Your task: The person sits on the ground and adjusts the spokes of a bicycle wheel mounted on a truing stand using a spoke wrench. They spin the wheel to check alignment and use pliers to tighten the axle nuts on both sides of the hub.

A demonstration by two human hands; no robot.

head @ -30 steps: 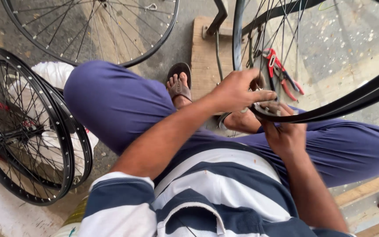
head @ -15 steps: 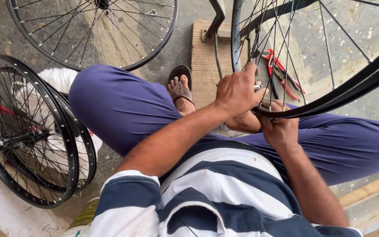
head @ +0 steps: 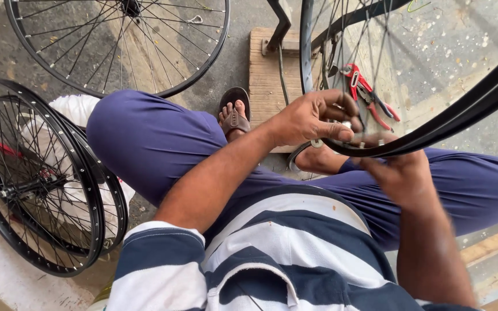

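I sit with a black bicycle wheel rim (head: 459, 115) held across my lap, its thin spokes (head: 341, 52) running up and away. My left hand (head: 312, 118) curls over the rim's near edge and pinches a small silver part at a spoke end. My right hand (head: 396, 173) is under the rim, fingers up against its inner side; it is blurred. Both hands meet at the same spot on the rim.
Two black spoked wheels (head: 36, 178) lean at my left, a white bag (head: 76, 106) behind them. Another wheel (head: 122, 43) lies on the concrete ahead. Red-handled pliers (head: 367, 92) rest beside a wooden block (head: 269, 63). My sandalled foot (head: 233, 115) is out front.
The rim has swung a little between frames. My left hand shifted from gripping the rim to pinching a small part at its edge; my right hand moved lower under the rim.
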